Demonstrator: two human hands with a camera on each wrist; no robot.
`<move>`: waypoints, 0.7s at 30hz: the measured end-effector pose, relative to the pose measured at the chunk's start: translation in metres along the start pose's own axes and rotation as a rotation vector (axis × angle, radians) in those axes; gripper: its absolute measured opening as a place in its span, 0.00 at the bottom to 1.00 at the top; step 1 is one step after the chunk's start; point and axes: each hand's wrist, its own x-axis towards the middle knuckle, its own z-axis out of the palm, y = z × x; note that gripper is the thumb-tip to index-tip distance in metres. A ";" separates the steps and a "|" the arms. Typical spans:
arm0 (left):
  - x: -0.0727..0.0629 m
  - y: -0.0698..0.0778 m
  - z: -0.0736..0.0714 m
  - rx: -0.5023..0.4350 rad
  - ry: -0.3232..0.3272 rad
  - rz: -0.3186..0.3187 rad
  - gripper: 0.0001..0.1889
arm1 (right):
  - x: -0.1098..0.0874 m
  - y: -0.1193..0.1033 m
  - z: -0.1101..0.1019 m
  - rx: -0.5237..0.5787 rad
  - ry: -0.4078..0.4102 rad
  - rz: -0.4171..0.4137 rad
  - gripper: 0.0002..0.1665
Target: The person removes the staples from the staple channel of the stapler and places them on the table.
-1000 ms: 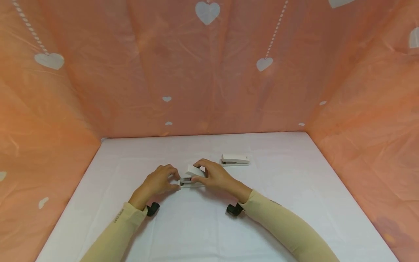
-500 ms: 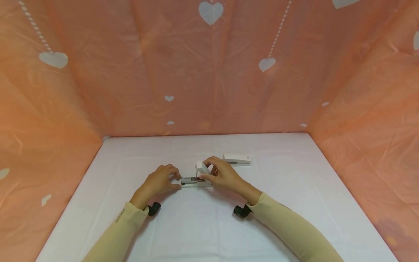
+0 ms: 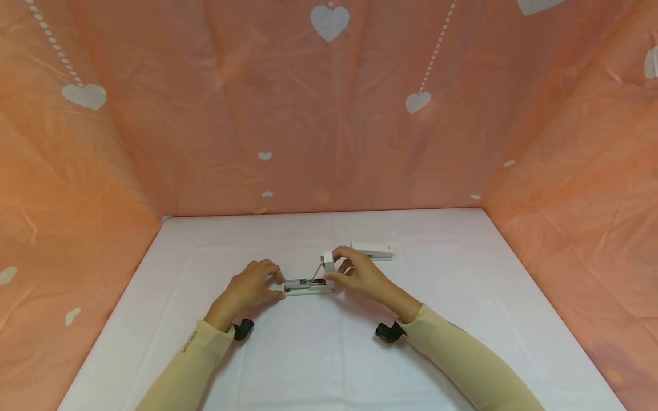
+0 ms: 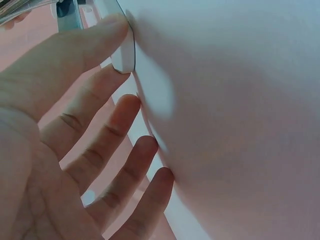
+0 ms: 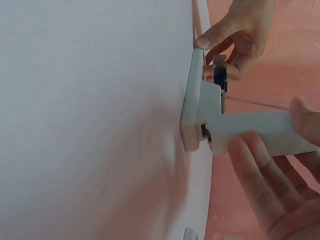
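A white stapler lies on the table with its top cover swung up, so the metal staple channel shows, a thin rod running from it to the cover. My left hand pinches the left end of the base between thumb and index finger; in the left wrist view the base end sits between them, the other fingertips resting along the table. Fingers and thumb of my right hand hold the raised cover, which in the right wrist view stands out roughly at a right angle from the base.
A second white stapler, closed, lies just behind my right hand. The white table is bordered at the back and sides by orange sheeting with pale hearts. Black wrist cameras stick out from both sleeves.
My right hand has moved to the right and swung the stapler's cover from slightly lifted to upright, exposing the staple channel and rod. The left hand keeps its grip on the base.
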 end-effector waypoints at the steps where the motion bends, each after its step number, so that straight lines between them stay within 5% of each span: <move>1: 0.000 0.000 0.000 -0.001 0.002 0.003 0.12 | -0.002 0.000 -0.001 0.010 0.005 0.010 0.20; 14: -0.002 -0.003 0.001 -0.007 0.004 -0.002 0.13 | -0.019 0.013 -0.022 0.028 0.013 0.104 0.22; 21: -0.002 -0.003 0.002 -0.025 0.008 0.006 0.13 | -0.025 0.022 -0.032 -0.083 0.027 0.089 0.21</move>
